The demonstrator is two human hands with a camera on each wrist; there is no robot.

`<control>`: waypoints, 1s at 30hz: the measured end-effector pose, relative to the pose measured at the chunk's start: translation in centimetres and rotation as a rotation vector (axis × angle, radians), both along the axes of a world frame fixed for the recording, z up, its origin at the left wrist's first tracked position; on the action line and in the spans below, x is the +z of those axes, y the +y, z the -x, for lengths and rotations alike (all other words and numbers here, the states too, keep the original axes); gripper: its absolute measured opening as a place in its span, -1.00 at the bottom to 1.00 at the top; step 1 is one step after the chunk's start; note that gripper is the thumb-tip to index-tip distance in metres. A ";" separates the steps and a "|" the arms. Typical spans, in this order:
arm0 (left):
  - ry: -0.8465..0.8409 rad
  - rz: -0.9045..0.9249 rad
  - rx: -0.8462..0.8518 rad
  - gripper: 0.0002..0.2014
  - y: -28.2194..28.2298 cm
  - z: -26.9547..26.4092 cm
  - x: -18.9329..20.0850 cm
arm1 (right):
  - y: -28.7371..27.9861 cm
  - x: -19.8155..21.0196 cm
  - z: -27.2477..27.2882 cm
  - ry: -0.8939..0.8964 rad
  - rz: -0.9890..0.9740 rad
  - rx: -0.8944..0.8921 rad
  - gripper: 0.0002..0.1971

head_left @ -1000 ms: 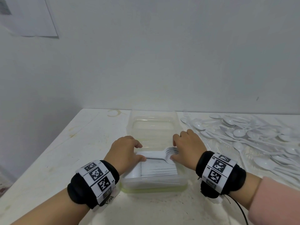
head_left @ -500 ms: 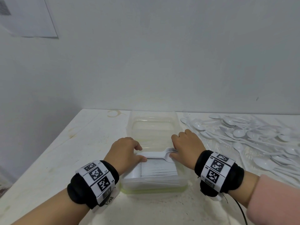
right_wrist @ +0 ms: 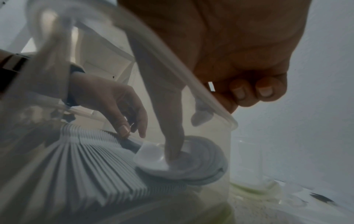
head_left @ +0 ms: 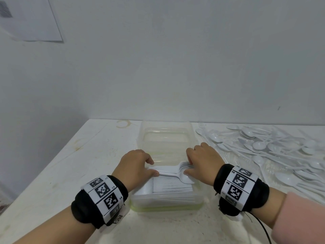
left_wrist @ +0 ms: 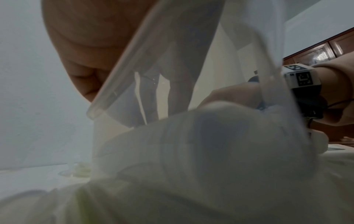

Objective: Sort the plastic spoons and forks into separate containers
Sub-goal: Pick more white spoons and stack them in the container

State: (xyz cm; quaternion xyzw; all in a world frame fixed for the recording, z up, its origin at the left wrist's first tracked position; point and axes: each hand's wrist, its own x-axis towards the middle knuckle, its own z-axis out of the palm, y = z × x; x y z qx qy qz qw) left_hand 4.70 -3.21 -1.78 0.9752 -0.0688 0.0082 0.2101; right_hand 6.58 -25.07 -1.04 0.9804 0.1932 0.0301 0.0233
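Note:
A clear container [head_left: 167, 203] with a green base stands at the table's middle. Inside it lies a tidy row of white plastic spoons [head_left: 171, 186], handles side by side. Above that row I hold a nested bundle of spoons [head_left: 173, 170] crosswise. My left hand [head_left: 153, 168] pinches the handle end between thumb and fingers. My right hand [head_left: 187, 164] grips the bowl end; in the right wrist view one digit [right_wrist: 173, 145] presses into the top bowl [right_wrist: 153, 157] while the other fingers stay curled. The left wrist view is mostly blurred container wall [left_wrist: 122, 68].
A loose heap of white plastic cutlery [head_left: 263, 147] covers the table to the right of the container. The far half of the container holds nothing visible. A wall stands close behind the table, whose left edge [head_left: 52, 164] runs diagonally.
Both hands keep their hold on the bundle over the container. Its bowl end has dipped slightly toward the row below; the right hand shifted a touch leftward.

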 end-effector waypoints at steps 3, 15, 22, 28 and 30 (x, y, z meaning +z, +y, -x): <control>-0.002 -0.011 -0.020 -0.73 0.0 -0.1 0.0 | 0.2 0.1 -0.1 0.019 0.052 -0.008 -0.72; -0.068 -0.067 -0.035 -0.79 0.1 -0.3 -0.3 | 0.6 0.2 -0.6 -0.048 0.125 0.062 -0.39; -0.076 -0.083 -0.065 -0.84 0.0 -0.4 -0.3 | 0.0 -0.3 -0.7 -0.025 0.091 0.029 -0.59; -0.074 -0.078 -0.061 -0.83 0.0 -0.6 -0.5 | 0.1 0.0 -0.6 0.005 0.076 0.024 -0.76; -0.079 -0.078 -0.064 -0.83 0.0 -0.7 -0.6 | 0.1 0.2 -0.5 0.010 0.072 0.031 -0.75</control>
